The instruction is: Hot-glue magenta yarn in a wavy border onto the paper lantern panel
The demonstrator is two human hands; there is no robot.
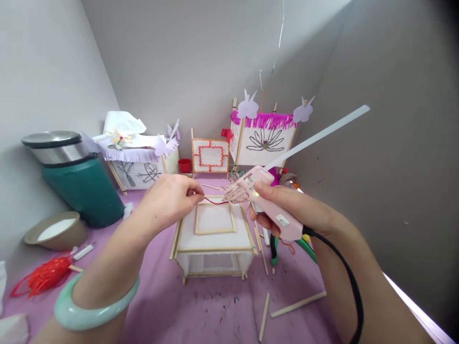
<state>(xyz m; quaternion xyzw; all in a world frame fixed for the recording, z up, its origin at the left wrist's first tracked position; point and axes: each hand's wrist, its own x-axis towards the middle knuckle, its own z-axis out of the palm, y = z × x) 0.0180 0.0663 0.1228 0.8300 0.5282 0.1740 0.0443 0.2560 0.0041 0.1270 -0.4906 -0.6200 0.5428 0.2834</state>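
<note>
Between the thumb and fingers of my left hand is the end of a thin dark red cord, which runs right toward a glue gun's tip. My right hand is wrapped round the pink glue gun; a long white glue stick sticks out of its back and a black cable trails from its handle. Below both hands stands a white box frame edged with thin wooden sticks, with a smaller stick rectangle on top. The nozzle is close to the cord; whether they touch I cannot tell.
Behind stand a small panel with orange trim and decorated paper lanterns. On the left are a green tumbler, a bowl and a bundle of red cord. Loose wooden sticks and green-handled pliers lie right.
</note>
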